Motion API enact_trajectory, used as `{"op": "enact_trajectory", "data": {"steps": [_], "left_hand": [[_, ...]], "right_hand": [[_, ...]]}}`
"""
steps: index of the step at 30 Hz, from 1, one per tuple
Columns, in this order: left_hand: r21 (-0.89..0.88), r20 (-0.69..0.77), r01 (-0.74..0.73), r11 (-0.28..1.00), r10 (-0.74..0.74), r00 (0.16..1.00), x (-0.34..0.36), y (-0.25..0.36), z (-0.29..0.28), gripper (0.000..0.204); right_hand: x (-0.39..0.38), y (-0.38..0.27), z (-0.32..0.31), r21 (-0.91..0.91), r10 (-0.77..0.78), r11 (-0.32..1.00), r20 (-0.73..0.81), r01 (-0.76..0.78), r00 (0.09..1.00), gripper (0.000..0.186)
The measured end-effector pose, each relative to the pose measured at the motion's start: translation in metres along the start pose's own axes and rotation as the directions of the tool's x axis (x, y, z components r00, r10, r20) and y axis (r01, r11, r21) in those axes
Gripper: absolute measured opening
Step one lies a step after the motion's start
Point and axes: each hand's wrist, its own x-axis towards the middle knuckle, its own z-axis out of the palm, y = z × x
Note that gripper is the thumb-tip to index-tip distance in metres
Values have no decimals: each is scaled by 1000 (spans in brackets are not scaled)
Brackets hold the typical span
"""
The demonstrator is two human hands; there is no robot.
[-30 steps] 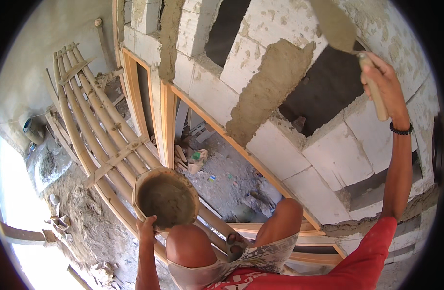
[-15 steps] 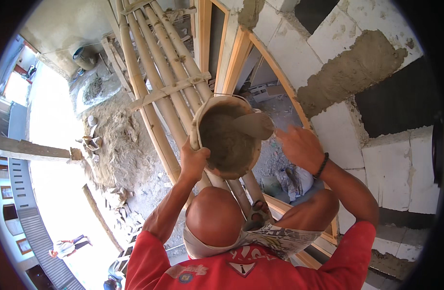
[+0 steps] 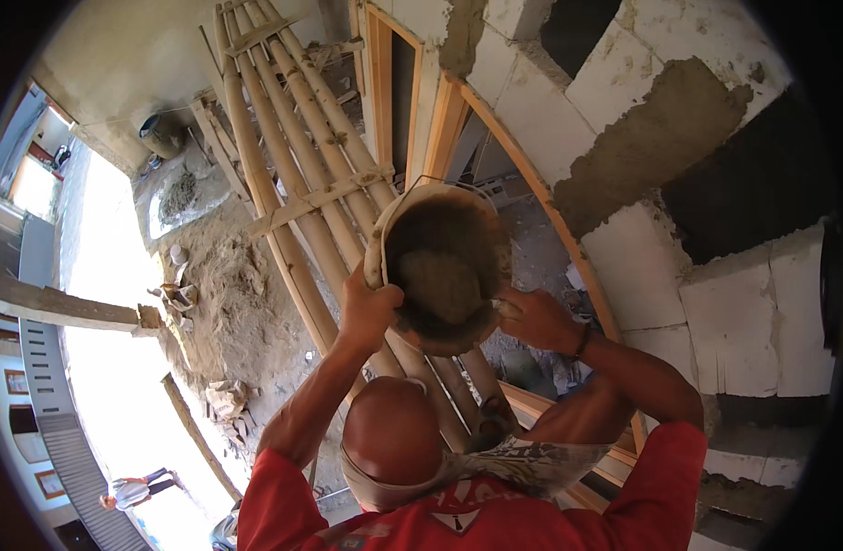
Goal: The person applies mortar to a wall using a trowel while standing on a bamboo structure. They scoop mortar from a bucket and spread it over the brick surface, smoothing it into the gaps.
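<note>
A round bucket of grey mortar point(image 3: 419, 225) is held over the bamboo planks between my knees, its wire handle raised at the back. My left hand point(image 3: 371, 312) is closed on its left rim. My right hand point(image 3: 531, 317), at the bucket's right edge, grips the trowel, whose blade point(image 3: 440, 280) is down inside the bucket among the mortar and hard to make out. A rough band of wet mortar point(image 3: 655, 142) runs across the white block wall point(image 3: 628, 262) to my right, beside dark openings.
Bamboo scaffold planks point(image 3: 293, 129) stretch away ahead, next to wooden frames point(image 3: 385, 83) and a curved timber edge. Far below on the left are a sand heap point(image 3: 224, 303), a dark barrel point(image 3: 160, 135), a beam point(image 3: 72, 303) and another person point(image 3: 132, 491) in bright light.
My right hand has come down from high by the wall to the bucket, and the trowel blade has sunk from over the rim into it. The view has turned toward the left.
</note>
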Motion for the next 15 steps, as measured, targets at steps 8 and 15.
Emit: {"op": "enact_trajectory", "data": {"steps": [8,15], "left_hand": [[-125,81,-1,992,11,997,5,26,9,59],[-84,145,5,996,8,989,-9,93,45,55]], "right_hand": [[-28,-34,-82,-56,81,995,-49,-83,996,40],[-98,-157,-237,36,111,994,-102,-108,989,41]]}}
